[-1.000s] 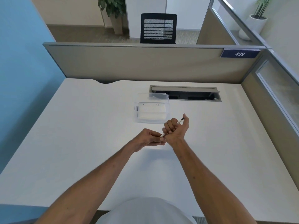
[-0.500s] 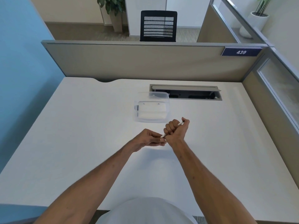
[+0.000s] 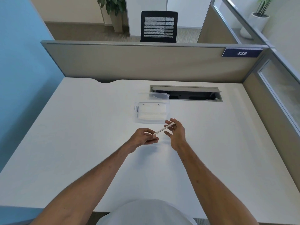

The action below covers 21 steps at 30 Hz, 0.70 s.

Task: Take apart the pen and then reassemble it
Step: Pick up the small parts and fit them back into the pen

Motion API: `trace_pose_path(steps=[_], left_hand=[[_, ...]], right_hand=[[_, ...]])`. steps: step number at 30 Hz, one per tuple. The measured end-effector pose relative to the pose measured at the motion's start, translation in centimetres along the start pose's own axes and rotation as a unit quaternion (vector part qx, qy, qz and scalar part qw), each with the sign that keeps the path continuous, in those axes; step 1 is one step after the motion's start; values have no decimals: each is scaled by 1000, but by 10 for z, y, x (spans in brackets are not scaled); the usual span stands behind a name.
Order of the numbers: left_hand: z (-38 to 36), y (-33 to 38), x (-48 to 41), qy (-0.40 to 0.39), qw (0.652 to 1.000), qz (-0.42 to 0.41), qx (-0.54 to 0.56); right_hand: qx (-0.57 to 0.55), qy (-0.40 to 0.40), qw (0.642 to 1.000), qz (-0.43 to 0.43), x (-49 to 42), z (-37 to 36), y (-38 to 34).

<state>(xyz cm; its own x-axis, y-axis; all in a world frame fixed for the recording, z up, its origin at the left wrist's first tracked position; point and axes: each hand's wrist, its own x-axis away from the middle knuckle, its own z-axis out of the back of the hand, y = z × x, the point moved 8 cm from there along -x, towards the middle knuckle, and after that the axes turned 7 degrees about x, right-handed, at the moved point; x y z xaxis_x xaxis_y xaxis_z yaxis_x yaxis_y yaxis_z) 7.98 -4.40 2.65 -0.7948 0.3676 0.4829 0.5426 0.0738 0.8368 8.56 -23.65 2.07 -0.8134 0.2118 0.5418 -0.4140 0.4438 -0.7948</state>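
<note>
A thin white pen (image 3: 164,128) slants above the middle of the white desk (image 3: 81,135), its lower tip toward the left. My left hand (image 3: 143,138) pinches that lower tip between thumb and fingers. My right hand (image 3: 176,133) has its fingers spread, and the pen's upper end rests across the fingertips, lightly held. The two hands are a little apart, joined only by the pen.
A clear plastic box (image 3: 151,111) with its lid leaning behind stands just beyond the hands. A cable slot (image 3: 186,94) opens in the desk behind it. Beige partitions (image 3: 146,62) wall the far and right sides; a blue wall is at left.
My right hand has opened from a fist around the pen to spread fingers and drawn rightward. More of the pen now shows. My left hand stays on the lower tip.
</note>
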Motion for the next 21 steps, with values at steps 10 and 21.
trace_pose_path(steps=[10,21], left_hand=[[40,0,-12,123,979,-62,-153],[57,8,-15,165,901,-148,-372]], right_hand=[[239,2,964,114,-11,16,-1],[415,-9,897,151,-20,14,12]])
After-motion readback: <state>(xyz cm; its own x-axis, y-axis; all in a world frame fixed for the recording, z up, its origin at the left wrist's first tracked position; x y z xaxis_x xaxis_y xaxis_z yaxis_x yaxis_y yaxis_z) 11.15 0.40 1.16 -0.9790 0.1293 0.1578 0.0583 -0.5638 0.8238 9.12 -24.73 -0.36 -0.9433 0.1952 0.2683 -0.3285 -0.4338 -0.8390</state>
